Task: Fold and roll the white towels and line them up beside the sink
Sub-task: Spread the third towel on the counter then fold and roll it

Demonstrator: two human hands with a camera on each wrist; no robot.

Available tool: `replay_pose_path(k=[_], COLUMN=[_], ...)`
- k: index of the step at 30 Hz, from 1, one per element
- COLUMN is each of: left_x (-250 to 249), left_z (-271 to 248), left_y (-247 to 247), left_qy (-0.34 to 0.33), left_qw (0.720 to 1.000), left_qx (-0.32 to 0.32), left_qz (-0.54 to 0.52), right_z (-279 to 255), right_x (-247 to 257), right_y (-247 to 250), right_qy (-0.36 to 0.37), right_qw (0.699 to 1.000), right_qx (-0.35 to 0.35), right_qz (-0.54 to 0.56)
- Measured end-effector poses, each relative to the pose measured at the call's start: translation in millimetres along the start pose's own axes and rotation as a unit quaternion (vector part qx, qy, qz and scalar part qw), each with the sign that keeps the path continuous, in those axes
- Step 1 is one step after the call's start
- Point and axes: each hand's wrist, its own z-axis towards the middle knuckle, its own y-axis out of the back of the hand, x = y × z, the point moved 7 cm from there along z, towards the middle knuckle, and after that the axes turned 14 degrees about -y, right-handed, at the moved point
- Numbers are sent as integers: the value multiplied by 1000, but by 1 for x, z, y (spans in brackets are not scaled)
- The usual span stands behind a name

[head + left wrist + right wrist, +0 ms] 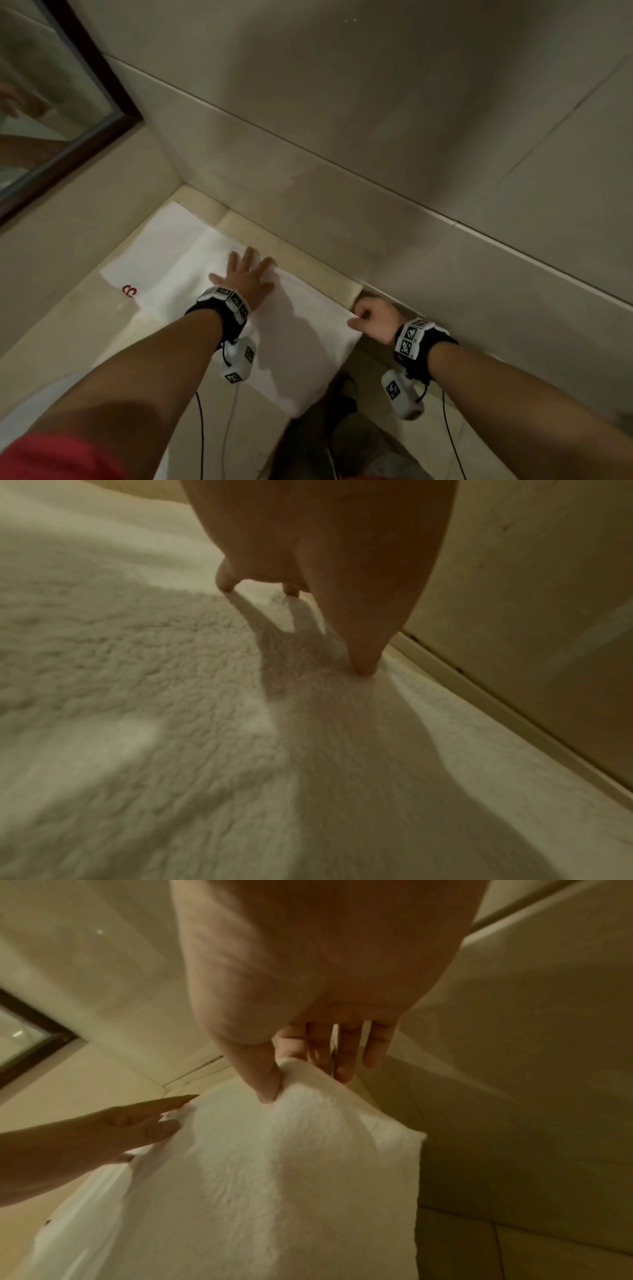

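Note:
A white towel [301,339] lies spread on the beige counter [68,325], its near end hanging over the counter's front edge. My left hand [248,277] rests flat on it with fingers spread, pressing the cloth [171,723] near the wall. My right hand [371,317] pinches the towel's right corner [298,1085] between thumb and forefinger and lifts it slightly. A second white cloth [150,260] with a red mark [129,291] lies under the towel at the left.
A tiled wall [411,154] runs close behind the counter. A dark-framed mirror [51,113] hangs on the wall at the upper left. Below the counter's edge is the tiled floor [462,438], with cables hanging from both wrists.

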Motion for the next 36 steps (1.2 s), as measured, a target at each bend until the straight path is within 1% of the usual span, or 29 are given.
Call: replay_pose_path(k=[5,9,12,15,17,20,24,29,32,34,36], left_x=[0,5,17,30,36,40,44,49,59,69,81], left_z=[-1,-3,-11,-20,-22,-21,-23,-32,-46,-58,-69], left_y=[-1,1,-4,-18,-25,-26,-26,-23,-16,-13,-12], left_qy=[13,45,84,105,104,106,127,133,136,148,162], left_qw=[1000,998,995,994,994,994,992,990,989,987,984], left_qx=[-2,-44,-53,-39,-24,-15,-21,-40,-54,-51,-48], left_qz=[-10,27,22,-1,-5,-12,-14,-23,-27,-37,-54], right_z=[5,11,13,15,14,15,12,5,4,4,2], right_x=[-20,-28,-22,-17,-15,-15,-15,-1,19,39,62], right_y=[-4,-12,-17,-23,-27,-27,-18,-11,1,9,13], right_qy=[-25,-61,-57,-44,-35,-29,-41,-40,-39,-43,-43], right_qw=[1000,998,996,995,997,999,998,988,981,976,973], right_qx=[13,15,27,46,49,37,42,50,15,-15,-29], right_qz=[-13,-4,66,72,55,28,-15,-138,-189,-214,-227])
